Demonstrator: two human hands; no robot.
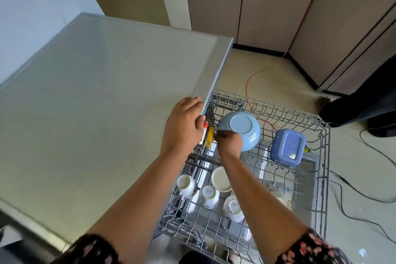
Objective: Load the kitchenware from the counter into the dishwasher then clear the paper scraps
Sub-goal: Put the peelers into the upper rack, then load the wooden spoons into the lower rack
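Sleeves (96, 248) of dark floral cloth are cut off at 6 o'clock. The wire dishwasher rack (326, 156) holds glossy white cups (209, 196), mouths down, at its 7 o'clock. The right hand (229, 142) is curled by a yellow handle (211, 134); its fingertips are hidden, so I cannot tell whether it pinches. The left hand (182, 128) lies flat, fingers together, on the smooth grey table (96, 103) edge, above a red-and-white handle (203, 135). A round pale-blue bowl (242, 126) sits upturned at the rack's 12 o'clock, a boxy lilac container (288, 148) at 3 o'clock
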